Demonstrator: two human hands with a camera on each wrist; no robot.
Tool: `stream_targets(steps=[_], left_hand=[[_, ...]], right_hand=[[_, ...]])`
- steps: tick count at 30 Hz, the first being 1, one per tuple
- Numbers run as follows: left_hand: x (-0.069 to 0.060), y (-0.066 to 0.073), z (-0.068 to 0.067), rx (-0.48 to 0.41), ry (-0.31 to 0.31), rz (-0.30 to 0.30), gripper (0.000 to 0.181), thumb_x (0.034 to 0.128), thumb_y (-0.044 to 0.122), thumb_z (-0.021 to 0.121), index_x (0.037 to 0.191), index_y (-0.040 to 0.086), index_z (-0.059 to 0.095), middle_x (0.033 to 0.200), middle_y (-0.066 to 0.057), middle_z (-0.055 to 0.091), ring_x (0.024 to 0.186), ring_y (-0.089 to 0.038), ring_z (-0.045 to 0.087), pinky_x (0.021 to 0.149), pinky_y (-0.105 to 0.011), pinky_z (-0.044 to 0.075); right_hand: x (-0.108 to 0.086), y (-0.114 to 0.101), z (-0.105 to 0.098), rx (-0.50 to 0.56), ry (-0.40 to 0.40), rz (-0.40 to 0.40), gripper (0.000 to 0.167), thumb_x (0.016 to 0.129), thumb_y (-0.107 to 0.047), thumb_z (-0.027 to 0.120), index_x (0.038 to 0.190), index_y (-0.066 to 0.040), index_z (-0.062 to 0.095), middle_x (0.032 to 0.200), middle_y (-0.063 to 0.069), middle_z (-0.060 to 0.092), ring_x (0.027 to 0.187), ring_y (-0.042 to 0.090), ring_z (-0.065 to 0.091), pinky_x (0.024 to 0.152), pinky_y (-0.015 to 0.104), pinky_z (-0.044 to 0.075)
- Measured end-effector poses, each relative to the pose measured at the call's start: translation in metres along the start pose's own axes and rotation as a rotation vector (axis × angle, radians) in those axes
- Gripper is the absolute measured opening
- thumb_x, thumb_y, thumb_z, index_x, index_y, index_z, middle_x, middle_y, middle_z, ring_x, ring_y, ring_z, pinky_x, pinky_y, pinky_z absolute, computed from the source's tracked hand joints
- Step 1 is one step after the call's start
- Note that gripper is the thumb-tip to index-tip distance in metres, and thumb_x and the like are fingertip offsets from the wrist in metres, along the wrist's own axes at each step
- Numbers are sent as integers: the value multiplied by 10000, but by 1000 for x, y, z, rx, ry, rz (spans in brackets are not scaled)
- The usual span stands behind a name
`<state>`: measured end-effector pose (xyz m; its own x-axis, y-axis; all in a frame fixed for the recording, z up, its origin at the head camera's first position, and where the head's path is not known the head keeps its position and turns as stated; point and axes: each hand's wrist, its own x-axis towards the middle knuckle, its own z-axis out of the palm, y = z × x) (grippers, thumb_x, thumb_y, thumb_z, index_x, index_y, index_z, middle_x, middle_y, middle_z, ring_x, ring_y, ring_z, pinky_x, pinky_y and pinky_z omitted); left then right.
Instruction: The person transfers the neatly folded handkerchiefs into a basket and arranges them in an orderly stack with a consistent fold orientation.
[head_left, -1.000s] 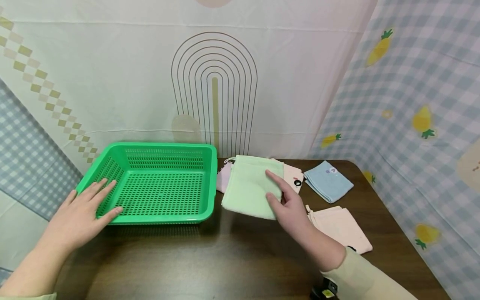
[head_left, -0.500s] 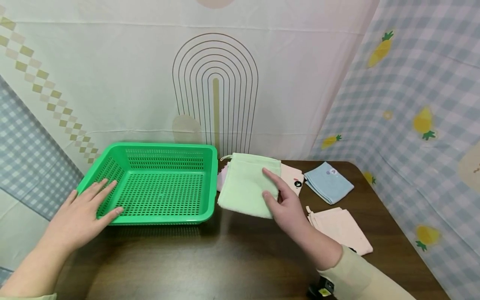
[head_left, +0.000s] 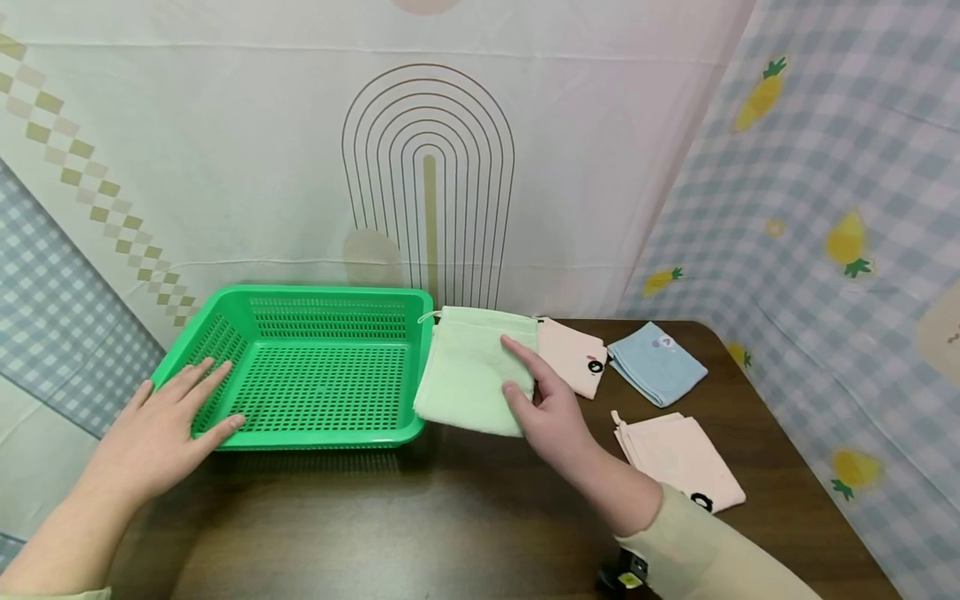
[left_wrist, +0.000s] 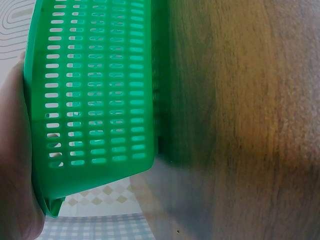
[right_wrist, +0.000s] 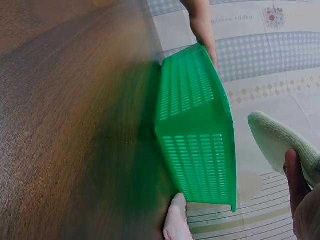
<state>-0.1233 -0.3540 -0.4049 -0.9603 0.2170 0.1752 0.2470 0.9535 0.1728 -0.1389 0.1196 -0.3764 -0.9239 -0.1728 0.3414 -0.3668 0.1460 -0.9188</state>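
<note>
A folded light green hand towel [head_left: 472, 371] with a hanging loop is held in the air by my right hand [head_left: 555, 417], thumb on top. Its left edge overlaps the right rim of the green plastic basket [head_left: 318, 437] in the head view. My left hand [head_left: 161, 425] rests on the basket's front left corner, fingers spread and mostly straight. In the right wrist view the green towel [right_wrist: 285, 140] hangs above the table, apart from the basket [right_wrist: 200, 115]. A pale pinkish cloth [right_wrist: 176, 220] lies beside the basket there; the held towel hides it in the head view.
To the right lie a pink towel [head_left: 573, 354] with a black printed face, a folded blue towel [head_left: 657, 364] and another pink towel [head_left: 682, 458] nearer me. All are on the dark wooden table [head_left: 360, 525]. A patterned cloth [head_left: 277, 158] hangs behind.
My right hand has carried the green towel leftward to the basket's right rim, uncovering more of the pink towel behind and covering the lilac one. The left hand has stayed put.
</note>
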Motion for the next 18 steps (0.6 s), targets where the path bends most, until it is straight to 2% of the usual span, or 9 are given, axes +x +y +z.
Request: stream_targets(steps=[5,8,14,18], left_hand=[[1,0,0,2,0,0,841,956,545,567,1611,240,137,1598,-204,261,1425,-481,253,1174,-522,-158],[1,0,0,1,-4,0,839,959,543,563,1612,237,134,1601,-206,254,1425,-484,248,1173,-523,-161],[1,1,-1,7,-4,0,834,960,543,561,1611,234,141,1601,-203,255,1420,-488,257,1175,-534,-147],[0,2,-2,15,-2,4,835,959,545,561,1610,221,151,1597,-208,263,1408,-499,269,1175,-560,-125]], right_hand=[[2,-1,5,-28,-5,-24,527,956,19,589,1452,-145,525,1368,123,550,790,128,561,644,233,520],[4,-2,8,-32,-10,-18,534,955,19,589,1455,-158,523,1370,113,551,773,125,558,635,234,517],[8,-4,15,-37,-14,18,559,955,8,590,1458,-225,522,1372,68,558,789,146,571,637,239,522],[10,-3,19,-33,-26,24,559,964,2,576,1459,-250,518,1391,50,545,860,154,594,682,253,547]])
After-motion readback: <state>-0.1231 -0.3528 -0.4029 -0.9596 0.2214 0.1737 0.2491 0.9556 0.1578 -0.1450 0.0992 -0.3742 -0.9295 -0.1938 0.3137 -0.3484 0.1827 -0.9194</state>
